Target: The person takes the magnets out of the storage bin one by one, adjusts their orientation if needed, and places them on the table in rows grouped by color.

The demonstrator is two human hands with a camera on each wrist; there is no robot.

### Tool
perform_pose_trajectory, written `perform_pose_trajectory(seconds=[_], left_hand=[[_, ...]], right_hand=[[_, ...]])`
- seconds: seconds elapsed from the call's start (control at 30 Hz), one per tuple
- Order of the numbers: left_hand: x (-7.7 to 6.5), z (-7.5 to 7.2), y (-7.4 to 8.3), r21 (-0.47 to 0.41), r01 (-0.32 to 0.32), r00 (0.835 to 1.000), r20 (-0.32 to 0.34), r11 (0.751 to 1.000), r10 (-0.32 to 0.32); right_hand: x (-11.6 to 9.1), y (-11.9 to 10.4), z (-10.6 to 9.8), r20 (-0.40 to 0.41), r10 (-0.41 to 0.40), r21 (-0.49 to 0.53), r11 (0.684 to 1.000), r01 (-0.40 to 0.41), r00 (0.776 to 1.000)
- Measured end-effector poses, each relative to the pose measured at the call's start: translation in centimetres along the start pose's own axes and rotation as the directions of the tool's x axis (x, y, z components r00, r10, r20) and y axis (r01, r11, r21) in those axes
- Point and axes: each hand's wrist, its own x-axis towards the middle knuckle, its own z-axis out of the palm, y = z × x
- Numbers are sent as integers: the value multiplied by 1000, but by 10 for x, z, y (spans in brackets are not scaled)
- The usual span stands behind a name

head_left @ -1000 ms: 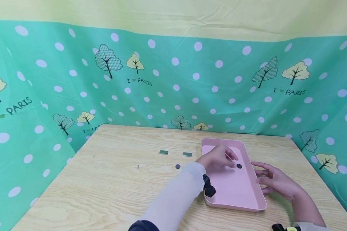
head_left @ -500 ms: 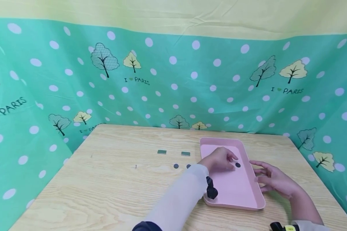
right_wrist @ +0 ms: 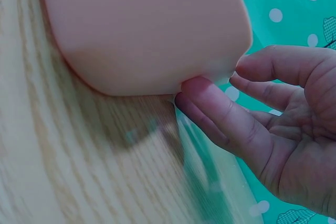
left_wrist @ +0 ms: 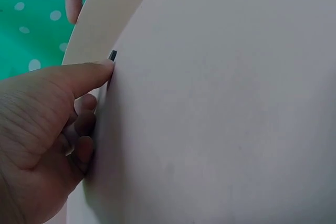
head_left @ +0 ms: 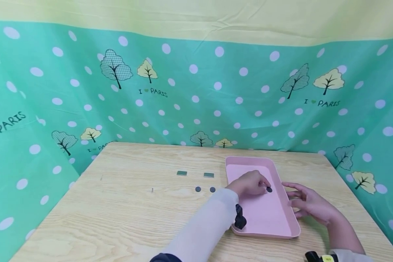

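A shallow pink tray [head_left: 265, 218] rests on the right part of the table. My left hand [head_left: 251, 182] reaches into it with curled fingers and pinches a small dark round disc [head_left: 269, 190] at the fingertips. From the left wrist view, the disc [left_wrist: 113, 55] shows edge-on past a fingertip, close to the tray floor; the rest of it is hidden. Outside the tray, my right hand [head_left: 311, 205] touches the right wall with loosely spread fingers. Those fingertips [right_wrist: 197, 87] press against the outer wall in the right wrist view.
Left of the tray lie two dark discs [head_left: 198, 189] and two flat green-grey rectangular pieces [head_left: 181, 173]. A tiny thin item [head_left: 152, 190] sits farther left on the wooden table [head_left: 124, 218]. A green dotted curtain [head_left: 183, 91] hangs behind and at the sides.
My left hand's fingers have closed in on the disc in the tray, which now looks tilted. A second disc on the table has come into view beside the sleeve. The right hand stays put.
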Motion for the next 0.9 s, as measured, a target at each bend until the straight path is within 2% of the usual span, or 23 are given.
perform_pose_trajectory(seconds=[0.3,0.47,0.9], left_hand=[[-1,2,1,-1,-3,1000,8,1000,3],[-2,2,2,-41,12,1000,6,999,-12],[-7,-2,8,-16,-51,999,12,999,52]], right_hand=[[-1,1,0,17,-23,0,1000,23,1000],[-1,0,0,10,-15,-7,1000,15,1000],[-1,-3,1,-4,-9,-15,1000,9,1000]])
